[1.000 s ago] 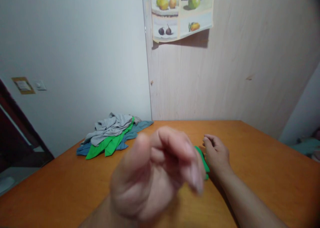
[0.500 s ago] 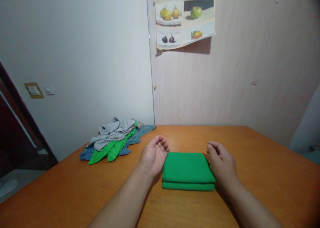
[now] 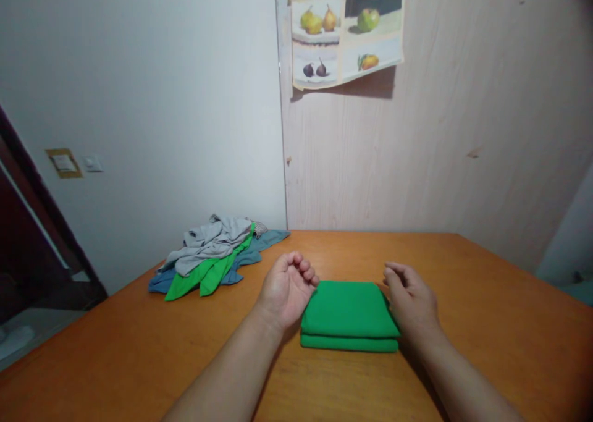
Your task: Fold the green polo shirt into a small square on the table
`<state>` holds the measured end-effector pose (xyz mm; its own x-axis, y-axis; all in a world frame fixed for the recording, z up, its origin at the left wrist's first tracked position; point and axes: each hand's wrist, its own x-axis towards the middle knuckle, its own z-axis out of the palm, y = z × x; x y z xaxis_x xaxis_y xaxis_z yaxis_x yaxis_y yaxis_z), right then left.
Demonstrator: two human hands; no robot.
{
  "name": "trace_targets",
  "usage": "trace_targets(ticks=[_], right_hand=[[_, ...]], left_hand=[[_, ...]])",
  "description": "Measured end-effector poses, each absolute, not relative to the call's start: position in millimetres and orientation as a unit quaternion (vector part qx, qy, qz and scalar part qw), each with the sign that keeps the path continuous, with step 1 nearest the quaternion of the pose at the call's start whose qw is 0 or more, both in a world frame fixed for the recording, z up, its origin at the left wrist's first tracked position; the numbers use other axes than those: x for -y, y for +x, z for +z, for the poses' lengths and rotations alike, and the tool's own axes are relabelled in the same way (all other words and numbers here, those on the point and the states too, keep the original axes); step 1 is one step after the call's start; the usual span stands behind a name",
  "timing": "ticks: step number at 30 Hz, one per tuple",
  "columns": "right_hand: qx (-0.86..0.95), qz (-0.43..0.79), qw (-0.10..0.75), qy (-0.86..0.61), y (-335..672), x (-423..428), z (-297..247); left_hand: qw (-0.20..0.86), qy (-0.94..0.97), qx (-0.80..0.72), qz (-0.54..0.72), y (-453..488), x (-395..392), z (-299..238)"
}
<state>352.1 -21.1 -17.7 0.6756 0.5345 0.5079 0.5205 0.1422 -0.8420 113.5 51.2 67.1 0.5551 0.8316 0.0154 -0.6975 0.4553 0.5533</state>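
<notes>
A green cloth (image 3: 349, 311), folded into a neat flat rectangle with a thick layered front edge, lies on the table between my hands. My left hand (image 3: 288, 289) rests at its left side, palm turned up and fingers loosely curled, with nothing in the palm. The little-finger side is close against the cloth's left edge. On the other side, my right hand (image 3: 412, 298) stands on its edge by the cloth's right side, fingers half bent with a gap below the thumb. Its fingertips are partly hidden, and I see nothing held in it.
A loose heap of clothes lies at the table's back left: a grey garment (image 3: 213, 243) on top, a bright green one (image 3: 208, 277) and blue ones (image 3: 243, 261) beneath. The orange-brown wooden table (image 3: 500, 323) meets the wall, where a fruit picture (image 3: 347, 39) hangs.
The fingers of my left hand have curled in a little more, and the hand has moved slightly right against the cloth. My right hand and the folded cloth look nearly the same.
</notes>
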Motion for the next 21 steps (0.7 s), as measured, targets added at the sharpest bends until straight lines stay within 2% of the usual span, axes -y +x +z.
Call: trace_targets(ticks=[8, 21], right_hand=[[0.404, 0.008, 0.634, -0.660, 349, 24, -14], [0.375, 0.033, 0.668, -0.642, 343, 27, -4]], left_hand=[[0.842, 0.271, -0.117, 0.452, 114, -49, 68], [0.759, 0.394, -0.156, 0.495, 115, -48, 63]])
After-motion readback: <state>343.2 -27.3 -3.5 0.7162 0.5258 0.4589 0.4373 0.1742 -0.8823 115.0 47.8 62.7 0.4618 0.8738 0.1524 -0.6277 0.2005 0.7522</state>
